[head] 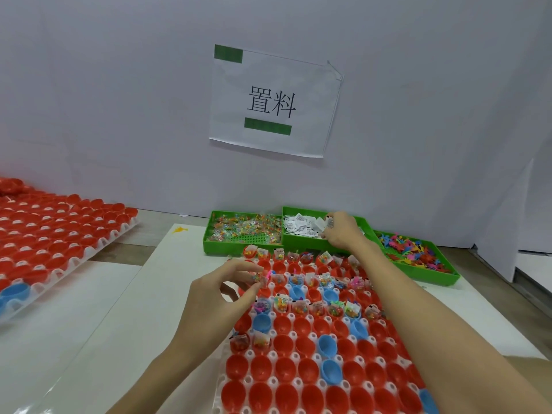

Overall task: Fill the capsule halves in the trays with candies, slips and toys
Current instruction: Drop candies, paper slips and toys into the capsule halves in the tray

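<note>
**Hands at the tray and the slip bin**

White tabletop [98, 333], bare along its near left, cut off by the frame's lower edge. Nearest, a white tray [230, 380] of red and blue capsule halves [288, 369], running off the bottom and right edges; near rows empty, far rows mostly loaded with packets and slips, a few halves among them bare. Above the tray's left edge, left hand [215, 297], fingers curled, pinching a small candy packet [259, 279] with a bit of pink toy showing beside it, over the filled rows. Across the tray's right side, the right forearm, reaching far. Open tabletop between the left hand and the second tray [59, 243] of red halves, well apart at the left, running out of frame, its edge overhanging the white surface's step.

Beyond the near tray's far edge, just beside it, three green bins in a row: candy bin [209, 243] at left, slip bin [366, 222] in the middle, toy bin [448, 279] at right, angled toward the frame's edge. Right hand [340, 231] inside the slip bin, fingers curled down, gripping white slips [301, 227]. Behind all, close against the bins, a pale wall with a taped paper sign [274, 103], leaving little room past the bins.
</note>
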A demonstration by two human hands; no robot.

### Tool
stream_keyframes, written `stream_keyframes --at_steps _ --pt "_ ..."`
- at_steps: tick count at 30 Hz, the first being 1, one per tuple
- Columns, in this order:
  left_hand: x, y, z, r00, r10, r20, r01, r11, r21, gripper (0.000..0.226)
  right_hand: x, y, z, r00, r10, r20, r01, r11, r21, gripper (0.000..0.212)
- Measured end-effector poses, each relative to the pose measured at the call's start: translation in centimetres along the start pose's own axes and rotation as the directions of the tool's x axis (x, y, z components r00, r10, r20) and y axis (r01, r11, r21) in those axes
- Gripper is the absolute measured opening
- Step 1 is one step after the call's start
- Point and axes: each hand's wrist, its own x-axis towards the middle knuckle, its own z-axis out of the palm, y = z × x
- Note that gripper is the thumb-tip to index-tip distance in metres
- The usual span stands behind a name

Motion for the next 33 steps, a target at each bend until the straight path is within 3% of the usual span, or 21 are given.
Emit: stream_keyframes --at_steps 6,13,16,19,23,27,33 --pt "0.0 0.3 -0.2 1.000 -0.007 0.004 0.007 1.000 0.015 0.027 -0.8 0.2 -0.6 0.995 -0.102 -0.024 0.101 0.995 -0.019 0.035" --pt "0.1 0.5 -0.4 0.999 -0.052 0.000 0.052 0.998 -0.022 0.027 -0.7 1.0 -0.8 0.981 -0.108 -0.161 0.110 0.994 0.006 0.015" --pt "0.2 0.6 -0.4 0.995 -0.095 0.020 0.096 0.992 -0.083 0.023 -1.1 1.4 -1.1 0.972 -0.059 -0.229 0.097 0.982 0.160 0.016" --pt "0.1 1.1 -0.5 0.988 -0.147 0.051 0.154 0.973 -0.175 0.021 -2.9 1.3 -1.4 0.981 -0.009 -0.194 0.086 0.916 0.392 0.014" --pt "0.0 1.8 -0.6 0.976 -0.196 0.099 0.216 0.930 -0.296 0.022 -7.9 0.3 -2.3 1.000 -0.027 -0.002 0.020 0.683 0.730 0.015" --pt "-0.1 2.4 -0.6 0.966 -0.211 0.150 0.251 0.904 -0.346 0.024 -13.8 -0.8 -2.8 0.986 -0.148 0.076 0.032 0.615 0.788 0.020" --pt "-0.7 3.7 -0.3 0.956 -0.140 0.258 0.231 0.901 -0.368 0.026 -19.7 -2.2 -1.2 0.978 -0.210 -0.010 0.145 0.642 0.752 0.010"
